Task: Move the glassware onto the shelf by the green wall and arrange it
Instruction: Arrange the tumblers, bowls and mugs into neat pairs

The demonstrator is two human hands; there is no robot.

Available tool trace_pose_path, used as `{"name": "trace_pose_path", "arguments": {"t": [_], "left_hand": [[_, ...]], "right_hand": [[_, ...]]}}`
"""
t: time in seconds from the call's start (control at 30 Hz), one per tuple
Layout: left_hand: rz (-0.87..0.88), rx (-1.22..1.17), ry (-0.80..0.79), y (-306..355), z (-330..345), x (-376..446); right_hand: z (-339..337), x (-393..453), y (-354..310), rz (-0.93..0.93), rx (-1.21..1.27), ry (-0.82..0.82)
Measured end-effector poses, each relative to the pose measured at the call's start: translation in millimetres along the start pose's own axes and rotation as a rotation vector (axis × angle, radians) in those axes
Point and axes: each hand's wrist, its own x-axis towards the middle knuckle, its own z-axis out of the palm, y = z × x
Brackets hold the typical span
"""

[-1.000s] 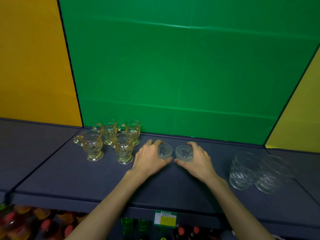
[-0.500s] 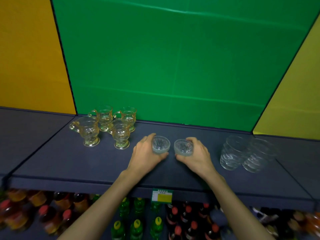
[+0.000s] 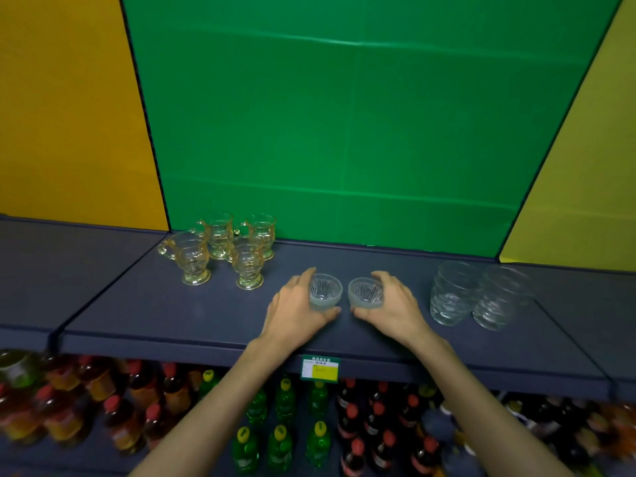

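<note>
Glassware stood upright on the shelf, mouths up: four amber mugs at left, then my left hand and right hand each cupped a ribbed clear bowl, and two rippled tumblers at right.

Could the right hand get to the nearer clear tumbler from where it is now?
Probably yes: the shelf between the right hand and the clear tumbler is bare, but the hand grips a small ribbed bowl it must release first.
</note>
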Motion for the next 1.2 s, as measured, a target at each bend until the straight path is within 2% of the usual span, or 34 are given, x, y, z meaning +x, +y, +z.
{"name": "trace_pose_path", "arguments": {"t": [0.1,0.23,0.47,0.67,0.87,1.03,1.2], "left_hand": [[0.041,0.095,0.015,3,-11,-5],[0.091,0.239,0.052,-1,-31,-10],[0.077,0.479,0.127,-24,-83,-16],[0.024,0.617,0.179,-62,-127,-14],[0.005,0.623,0.218,-116,-163,6],[0.027,0.591,0.169,-161,-181,31],[-0.040,0.226,0.091,-198,-188,55]], "right_hand": [[-5,-1,-3,-0.024,-0.049,-0.018],[-8,-4,-12,-0.118,-0.134,0.042],[0,-8,-47,-0.308,-0.177,0.085],[20,-2,-92,-0.378,-0.169,0.077],[48,9,-140,-0.390,-0.183,0.086],[75,20,-174,-0.276,-0.137,0.085],[103,30,-192,-0.117,-0.022,0.085]]}}
